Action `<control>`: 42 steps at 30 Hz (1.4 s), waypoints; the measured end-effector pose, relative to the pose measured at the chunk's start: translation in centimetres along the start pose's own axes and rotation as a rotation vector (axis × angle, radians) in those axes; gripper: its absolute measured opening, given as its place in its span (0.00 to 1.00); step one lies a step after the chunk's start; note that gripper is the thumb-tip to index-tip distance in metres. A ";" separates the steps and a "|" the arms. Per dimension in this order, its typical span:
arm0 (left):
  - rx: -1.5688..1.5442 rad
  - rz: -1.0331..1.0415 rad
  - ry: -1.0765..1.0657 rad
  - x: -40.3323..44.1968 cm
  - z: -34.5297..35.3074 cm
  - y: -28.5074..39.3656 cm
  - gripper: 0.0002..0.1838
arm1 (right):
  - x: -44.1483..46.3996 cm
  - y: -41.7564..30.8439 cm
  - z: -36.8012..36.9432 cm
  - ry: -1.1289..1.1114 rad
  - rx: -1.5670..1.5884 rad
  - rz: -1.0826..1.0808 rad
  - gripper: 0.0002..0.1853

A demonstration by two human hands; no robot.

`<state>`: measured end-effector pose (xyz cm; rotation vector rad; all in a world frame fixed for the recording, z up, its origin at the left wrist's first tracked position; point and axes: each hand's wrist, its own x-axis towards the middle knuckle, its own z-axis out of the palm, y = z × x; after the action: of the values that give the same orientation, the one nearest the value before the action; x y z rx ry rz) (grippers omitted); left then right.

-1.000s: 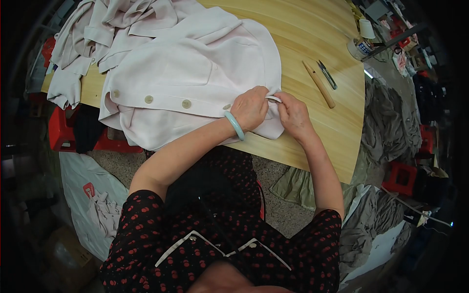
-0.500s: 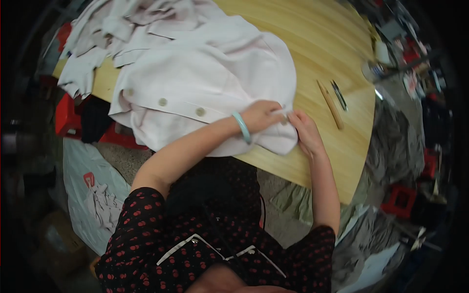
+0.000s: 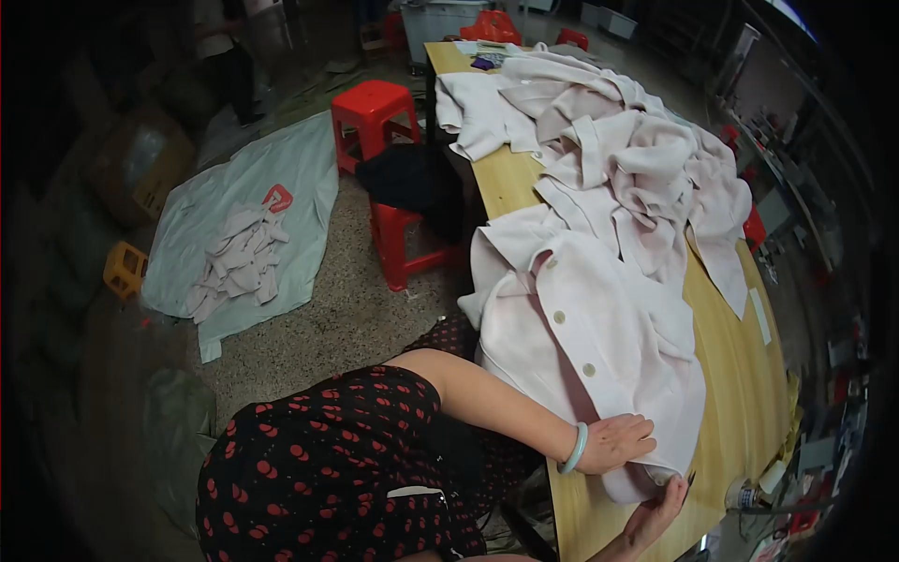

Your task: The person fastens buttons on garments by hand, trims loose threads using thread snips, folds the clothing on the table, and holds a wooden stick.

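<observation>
A pale pink buttoned coat (image 3: 627, 328) lies on the wooden table, with a row of round buttons running along its front edge. My left hand (image 3: 613, 444), wearing a light green bangle (image 3: 575, 448), rests on the coat near its lower end, fingers stretched out over the cloth. At the coat's near corner, my right hand (image 3: 655, 515) has its fingers closed on the cloth edge, close to a button (image 3: 663, 476). Part of that grip is hidden by the hand itself.
More pale pink garments (image 3: 646, 159) are heaped farther along the wooden table (image 3: 749, 393). Red stools (image 3: 375, 103) stand left of it. On the floor, a pale plastic sheet (image 3: 300, 178) bears crumpled cloth (image 3: 242, 258). A person (image 3: 225, 66) stands in the background.
My head view has swung left, bringing the floor, stools and garment heap into sight. My left hand has loosened from the corner and lies on the coat; the right hand remains at the edge.
</observation>
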<state>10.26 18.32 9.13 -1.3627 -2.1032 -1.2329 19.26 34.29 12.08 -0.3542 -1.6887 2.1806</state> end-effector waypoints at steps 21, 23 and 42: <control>-0.602 -0.627 -0.419 -3.6 -17.1 -10.1 0.08 | 0.8 1.4 -0.9 0.209 0.179 -0.053 0.06; -0.297 -0.567 -0.629 -0.4 -18.3 -10.4 0.09 | 0.7 3.4 -1.3 0.293 0.198 0.006 0.06; 0.313 -0.420 -0.918 0.0 -10.4 -18.1 0.19 | 3.3 7.1 -3.7 0.363 0.111 0.035 0.06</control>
<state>-7.06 6.97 6.32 -1.5467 -3.1510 -0.3194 16.91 37.39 4.34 -0.7054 -1.3677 2.0698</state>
